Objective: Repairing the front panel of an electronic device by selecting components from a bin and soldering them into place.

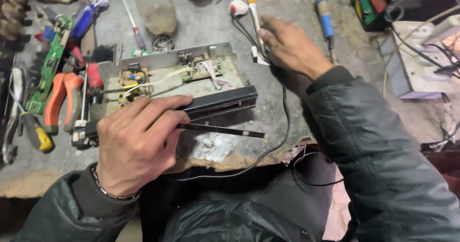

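Fingers (158,109) of the left hand (134,146) pinch a thin black strip (225,131).

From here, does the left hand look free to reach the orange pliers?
Probably not at once: the left hand already pinches a thin black strip. The orange pliers lie close to its left, with nothing covering them.

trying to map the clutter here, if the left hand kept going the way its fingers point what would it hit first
Probably the black front panel of the opened device, right at the left hand's fingertips, which point right; depth is hard to judge.
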